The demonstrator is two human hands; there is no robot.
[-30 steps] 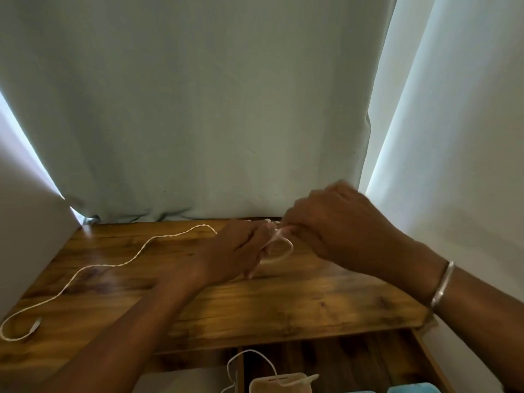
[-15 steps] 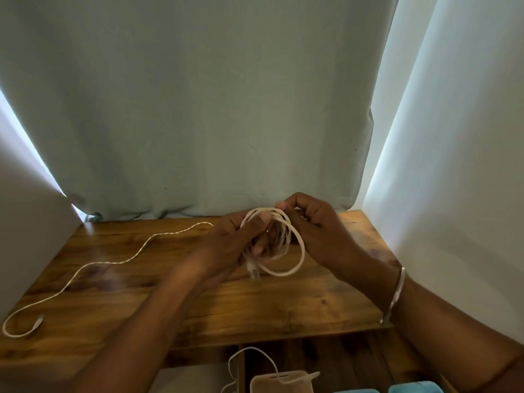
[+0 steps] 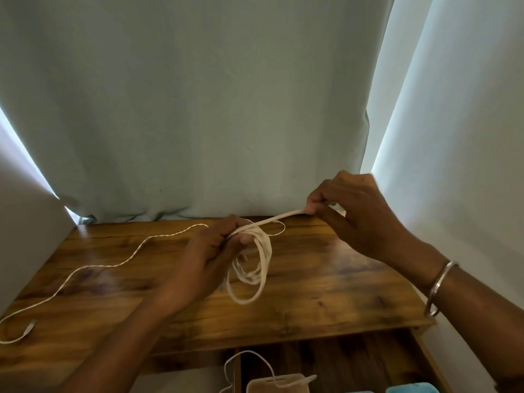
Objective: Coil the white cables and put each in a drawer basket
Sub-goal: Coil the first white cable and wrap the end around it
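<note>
A white cable coil (image 3: 252, 268) hangs in several loops over the wooden table top (image 3: 326, 285). My left hand (image 3: 209, 259) pinches the top of the loops. My right hand (image 3: 351, 211) grips the cable's free end and holds it taut, up and to the right of the coil. A second, thinner white cable (image 3: 93, 268) lies loose across the left of the table, its plug (image 3: 29, 327) near the front left edge. Below the table's front edge, a beige basket (image 3: 276, 385) sits in the open drawer with a white cable (image 3: 249, 361) looping out of it.
A pale curtain (image 3: 198, 109) hangs right behind the table. White walls close in on the left and right. Two blue baskets (image 3: 408, 390) show at the bottom edge in the drawer. A metal bangle (image 3: 439, 287) is on my right wrist.
My right hand has moved from beside the coil up and to the right, pulling a length of cable taut. The loops now hang lower from my left hand.
</note>
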